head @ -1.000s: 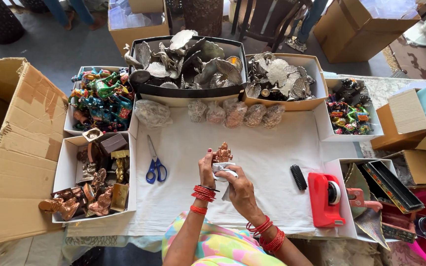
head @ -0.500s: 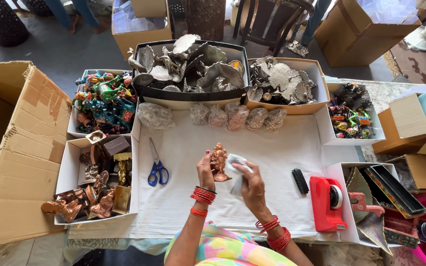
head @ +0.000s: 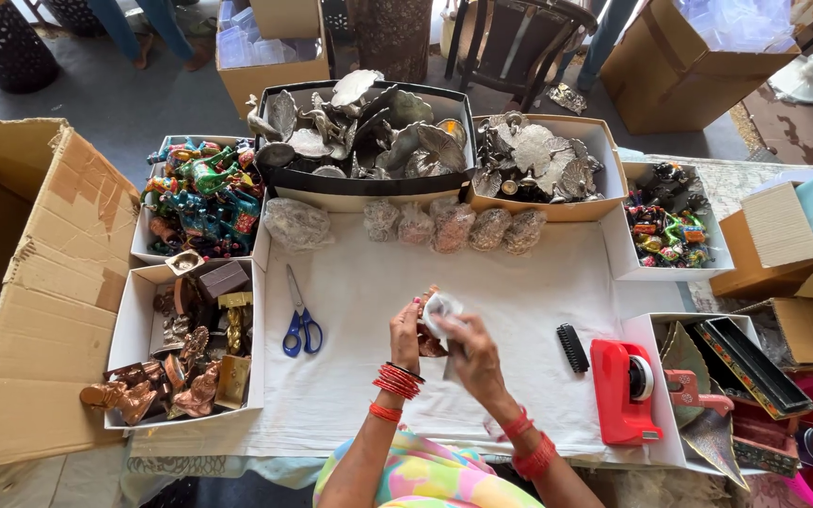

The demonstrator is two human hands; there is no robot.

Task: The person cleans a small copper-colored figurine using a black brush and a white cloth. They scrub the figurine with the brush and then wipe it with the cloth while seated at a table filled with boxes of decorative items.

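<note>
Item in hand: small copper figurine [head: 428, 344], which we grip with our left hand [head: 406, 331] while our right hand [head: 464, 350] presses clear wrap [head: 440, 309] over its top. We judge wrapping part done; five wrapped bundles [head: 454, 226] already lie on the bench [head: 519, 310], and a boxful of figurines [head: 181, 362] remains.

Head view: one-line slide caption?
Both hands, left hand and right hand, wrap a small copper-brown figurine in white paper over a white cloth-covered table.

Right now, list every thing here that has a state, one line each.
Left hand: gripping a small brown figurine.
Right hand: pressing a clear wrap onto the figurine.
Scissors: closed, flat on the white cloth.
Red tape dispenser: upright, roll loaded.
Large cardboard box: flaps open.
Black brush: lying flat.
</note>
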